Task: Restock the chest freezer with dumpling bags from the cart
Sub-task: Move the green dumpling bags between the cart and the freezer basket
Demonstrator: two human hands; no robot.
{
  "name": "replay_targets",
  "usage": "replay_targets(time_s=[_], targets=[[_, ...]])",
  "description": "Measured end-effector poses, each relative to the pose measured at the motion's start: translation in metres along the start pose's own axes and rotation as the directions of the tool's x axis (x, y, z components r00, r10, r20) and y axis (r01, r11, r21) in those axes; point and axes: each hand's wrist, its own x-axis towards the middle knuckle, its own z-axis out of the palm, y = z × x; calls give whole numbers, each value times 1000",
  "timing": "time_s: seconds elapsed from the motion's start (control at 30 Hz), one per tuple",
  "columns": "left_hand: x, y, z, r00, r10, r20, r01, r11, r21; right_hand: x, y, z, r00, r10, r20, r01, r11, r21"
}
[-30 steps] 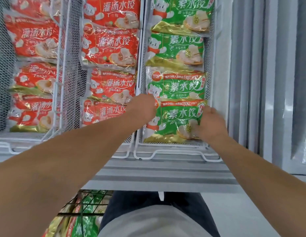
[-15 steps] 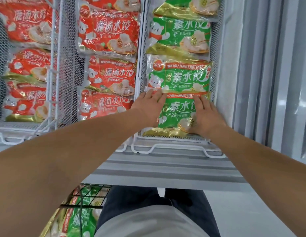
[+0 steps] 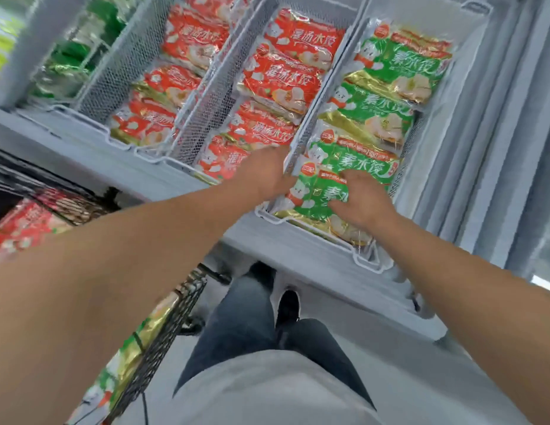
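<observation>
Both hands sit at the near end of the rightmost basket (image 3: 364, 260) in the freezer (image 3: 163, 182). The right hand (image 3: 358, 200) lies palm down on the nearest green bag (image 3: 313, 197), fingers curled loosely over its face and pressing it rather than clasping it; how far they wrap is blurred. The left hand (image 3: 264, 173) rests at that bag's left edge, against the basket's mesh wall, fingers bent inward; whether they pinch the bag I cannot tell. This bag overlaps the lower edge of a second green bag (image 3: 359, 159) just beyond it, with two more green ones further back in the same basket. Red bags (image 3: 283, 78) fill the two baskets to the left. Near the left forearm, the black wire cart (image 3: 163, 338) holds more bags, green and red.
</observation>
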Motion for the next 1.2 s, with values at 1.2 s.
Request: replay_targets(time_s=[1.2], targets=[[-484, -281, 155, 513, -857, -45, 632, 413, -655, -136, -376, 259, 758, -542, 363, 632, 748, -201]])
